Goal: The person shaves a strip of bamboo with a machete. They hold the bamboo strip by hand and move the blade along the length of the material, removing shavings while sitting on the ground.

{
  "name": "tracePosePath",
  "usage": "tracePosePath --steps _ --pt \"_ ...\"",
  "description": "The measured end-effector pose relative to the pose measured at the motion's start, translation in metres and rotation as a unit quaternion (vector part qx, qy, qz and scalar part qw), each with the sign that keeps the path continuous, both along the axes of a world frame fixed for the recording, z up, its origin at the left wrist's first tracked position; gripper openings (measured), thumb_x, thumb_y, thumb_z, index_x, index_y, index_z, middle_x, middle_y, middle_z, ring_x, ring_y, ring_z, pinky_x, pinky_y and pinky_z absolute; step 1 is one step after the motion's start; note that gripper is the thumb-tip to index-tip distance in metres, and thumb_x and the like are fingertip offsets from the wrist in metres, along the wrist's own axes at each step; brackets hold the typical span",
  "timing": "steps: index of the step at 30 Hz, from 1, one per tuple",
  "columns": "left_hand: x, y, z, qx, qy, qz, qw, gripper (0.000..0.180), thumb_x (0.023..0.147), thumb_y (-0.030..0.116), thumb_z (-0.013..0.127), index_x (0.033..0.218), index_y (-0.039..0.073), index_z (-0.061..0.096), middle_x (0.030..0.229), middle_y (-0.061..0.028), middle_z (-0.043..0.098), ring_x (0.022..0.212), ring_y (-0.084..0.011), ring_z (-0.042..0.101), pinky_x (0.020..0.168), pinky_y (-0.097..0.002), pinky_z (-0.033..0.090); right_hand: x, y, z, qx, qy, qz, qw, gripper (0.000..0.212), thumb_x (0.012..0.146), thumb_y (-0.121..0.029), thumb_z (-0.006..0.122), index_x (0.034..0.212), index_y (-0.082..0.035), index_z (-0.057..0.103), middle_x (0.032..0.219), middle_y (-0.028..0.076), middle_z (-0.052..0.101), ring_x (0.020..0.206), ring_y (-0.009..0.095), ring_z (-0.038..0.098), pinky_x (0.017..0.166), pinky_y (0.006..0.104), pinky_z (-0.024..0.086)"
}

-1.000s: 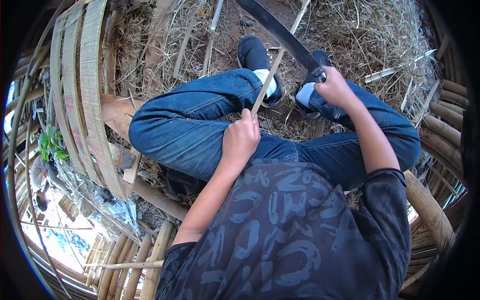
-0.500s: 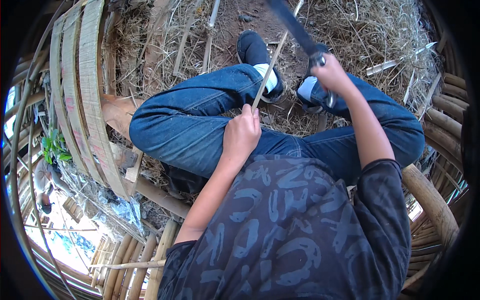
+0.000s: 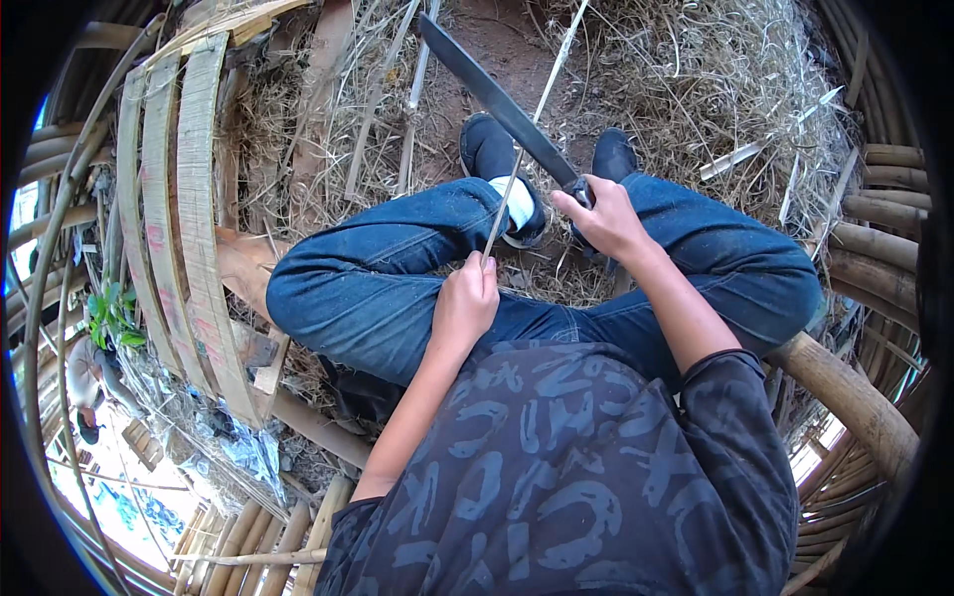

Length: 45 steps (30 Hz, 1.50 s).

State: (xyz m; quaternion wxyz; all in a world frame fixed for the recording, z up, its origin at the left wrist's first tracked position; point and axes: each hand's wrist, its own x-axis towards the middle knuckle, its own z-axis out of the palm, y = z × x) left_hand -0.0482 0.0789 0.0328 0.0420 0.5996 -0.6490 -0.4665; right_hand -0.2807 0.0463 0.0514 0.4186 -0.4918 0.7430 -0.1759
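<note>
Strip (image 3: 506, 197) and machete (image 3: 497, 105), one each, occupy two hands (image 3: 467, 300).

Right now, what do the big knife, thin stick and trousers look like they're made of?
Knife: probably steel, dark and smooth, judging by its flat grey blade.
Stick: likely bamboo or other wood, seemingly unpainted, given its pale tan colour.
Trousers: apparently denim, slightly faded, from the blue cloth and visible seams.

Blade (image 3: 497, 103) dark grey, strip (image 3: 558, 65) pale tan. Jeans (image 3: 343, 288) blue. Shirt (image 3: 556, 467) black, blue-grey letter pattern. Sock (image 3: 519, 205) white. Planks (image 3: 199, 149) tan, reddish marks. Leaves (image 3: 112, 316) green.
</note>
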Motion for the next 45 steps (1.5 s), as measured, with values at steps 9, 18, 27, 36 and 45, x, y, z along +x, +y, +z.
tracePosePath --steps 9,18,27,36,45 --pt "0.000 -0.002 -0.006 0.011 0.034 0.004 0.999 0.033 0.097 0.024 0.041 0.091 -0.004 0.058 0.074 -0.0324 0.058 0.075 -0.0490 0.058 0.065 -0.0547 0.045 0.023 0.025 -0.009 -0.095 0.092 0.182 0.974 0.048 0.082 -0.045 0.067 0.097 -0.001 0.054 0.065 0.018 0.061 0.066 0.038 0.063 0.057 0.0434 0.048" --pt "-0.002 0.001 -0.007 -0.007 0.004 0.000 1.000 0.036 0.098 0.026 0.040 0.090 -0.004 0.059 0.075 -0.0324 0.059 0.075 -0.0486 0.058 0.066 -0.0550 0.046 0.009 0.003 -0.039 -0.141 0.230 0.256 0.928 0.059 0.083 -0.062 0.054 0.071 -0.004 0.056 0.060 0.017 0.061 0.058 0.036 0.063 0.051 0.0444 0.048" --pt "0.002 0.002 -0.005 -0.001 0.025 -0.004 1.000 0.037 0.099 0.025 0.038 0.088 -0.005 0.056 0.073 -0.0315 0.058 0.076 -0.0483 0.058 0.066 -0.0549 0.045 -0.058 -0.024 -0.061 -0.105 0.356 0.162 0.914 0.063 0.084 -0.069 0.047 0.074 -0.008 0.060 0.060 0.011 0.063 0.055 0.028 0.065 0.049 0.0410 0.050" --pt "0.000 -0.002 -0.002 0.028 0.039 0.009 0.999 0.036 0.098 0.024 0.040 0.085 -0.004 0.057 0.073 -0.0313 0.057 0.076 -0.0486 0.057 0.065 -0.0541 0.043 -0.023 -0.007 -0.042 -0.165 0.270 0.209 0.925 0.064 0.086 -0.065 0.049 0.067 -0.005 0.056 0.051 0.015 0.058 0.049 0.031 0.063 0.048 0.0429 0.050" --pt "-0.004 -0.004 0.002 0.032 0.010 0.002 0.999 0.036 0.099 0.025 0.039 0.088 -0.004 0.057 0.072 -0.0306 0.058 0.075 -0.0488 0.057 0.065 -0.0542 0.044 -0.065 -0.051 -0.066 -0.070 0.313 0.159 0.934 0.067 0.084 -0.070 0.045 0.075 -0.006 0.063 0.064 0.015 0.064 0.060 0.028 0.066 0.051 0.0410 0.052"
